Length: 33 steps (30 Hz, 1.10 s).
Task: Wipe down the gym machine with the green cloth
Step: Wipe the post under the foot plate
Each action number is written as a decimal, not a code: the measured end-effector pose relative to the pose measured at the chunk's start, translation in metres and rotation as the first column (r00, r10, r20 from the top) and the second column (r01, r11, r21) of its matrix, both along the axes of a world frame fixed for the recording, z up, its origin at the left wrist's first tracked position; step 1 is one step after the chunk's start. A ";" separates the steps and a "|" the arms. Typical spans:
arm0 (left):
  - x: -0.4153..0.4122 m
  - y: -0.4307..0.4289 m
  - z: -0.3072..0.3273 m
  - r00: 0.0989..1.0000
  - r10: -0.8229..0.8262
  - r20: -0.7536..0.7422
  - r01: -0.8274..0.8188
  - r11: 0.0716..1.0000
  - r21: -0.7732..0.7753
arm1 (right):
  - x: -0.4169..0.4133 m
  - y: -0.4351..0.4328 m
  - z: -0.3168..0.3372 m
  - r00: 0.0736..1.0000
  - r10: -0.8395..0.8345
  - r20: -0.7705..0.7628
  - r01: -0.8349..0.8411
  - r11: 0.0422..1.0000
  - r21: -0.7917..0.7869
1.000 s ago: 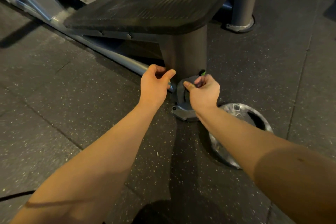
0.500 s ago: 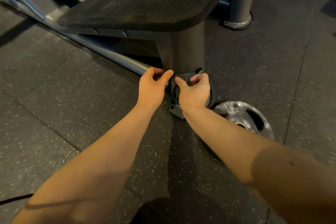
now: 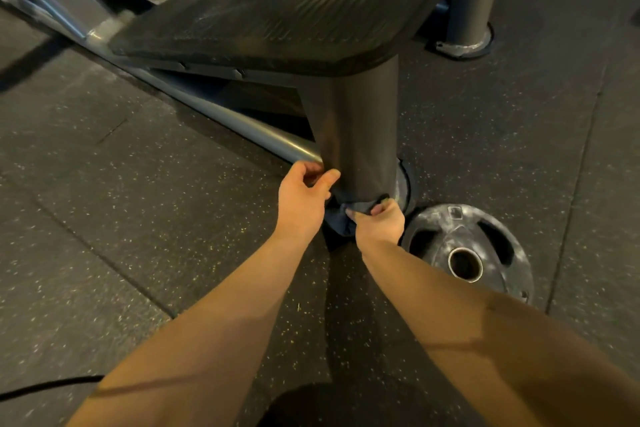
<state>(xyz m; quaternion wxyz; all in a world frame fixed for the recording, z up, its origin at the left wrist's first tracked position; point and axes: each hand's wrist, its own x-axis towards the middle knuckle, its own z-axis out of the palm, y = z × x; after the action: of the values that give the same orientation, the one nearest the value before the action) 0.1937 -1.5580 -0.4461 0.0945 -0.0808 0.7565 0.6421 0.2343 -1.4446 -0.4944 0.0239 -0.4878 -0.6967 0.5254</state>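
The right hand has a tight pinching grip on the cloth, which looks dark, at the near foot of the machine's post. The left hand curls just left of the post; I cannot tell what its grip holds. A weight plate lies on the floor, right.

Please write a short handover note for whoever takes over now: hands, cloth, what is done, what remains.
Left hand: fingers curled low at the post's left side; whether they hold the cloth is hidden.
Right hand: pinches the cloth at the post's foot.
Cloth: bunched against the post's base, between the hands.
Done: how much is already wiped does not show.
Left: probably the post's base, then the platform above.
A weight plate lies on the floor right of the post.
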 end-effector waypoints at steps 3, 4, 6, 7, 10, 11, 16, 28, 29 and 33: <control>-0.001 0.000 0.003 1.000 -0.019 0.012 0.019 1.000 -0.011 | 0.004 0.018 0.003 0.999 0.033 -0.011 -0.032 0.998 0.044; -0.001 0.000 0.004 0.999 -0.029 0.015 0.029 0.999 -0.017 | 0.005 0.027 0.005 0.999 0.041 -0.021 -0.040 0.997 0.069; -0.002 -0.001 0.007 0.999 -0.047 0.013 0.048 0.998 -0.031 | 0.002 0.049 0.013 0.997 0.058 -0.053 -0.053 0.993 0.103; -0.003 -0.002 0.009 0.999 -0.051 0.011 0.051 0.998 -0.034 | -0.001 0.059 0.020 0.995 0.083 -0.063 -0.076 0.991 0.112; -0.002 -0.002 0.014 0.998 -0.059 0.003 0.059 0.998 -0.037 | -0.016 0.070 0.050 0.985 0.113 -0.128 -0.101 0.990 0.093; -0.001 -0.002 0.015 0.998 -0.063 0.005 0.063 0.997 -0.042 | -0.019 0.066 0.057 0.985 0.099 -0.143 -0.092 0.994 0.059; 0.003 0.003 0.020 0.999 -0.052 0.001 0.052 0.997 -0.055 | -0.013 0.028 0.057 0.993 0.030 -0.112 -0.029 1.000 0.007; 0.021 -0.016 0.038 0.985 -0.150 0.084 0.163 0.967 -0.195 | 0.018 -0.008 0.096 0.937 0.191 -0.292 -0.266 0.932 -0.246; 0.024 -0.020 0.042 0.976 -0.196 0.091 0.211 0.957 -0.198 | 0.021 -0.009 0.100 0.932 0.196 -0.306 -0.279 0.925 -0.257; 0.037 -0.039 0.058 0.950 -0.304 0.067 0.310 0.913 -0.266 | 0.029 -0.019 0.107 0.901 0.266 -0.344 -0.371 0.882 -0.290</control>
<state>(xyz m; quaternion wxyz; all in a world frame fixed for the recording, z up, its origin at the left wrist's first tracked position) 0.2305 -1.5966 -0.3886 0.1912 0.0190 0.8400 0.5075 0.2632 -1.4631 -0.3871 -0.0472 -0.2781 -0.6523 0.7035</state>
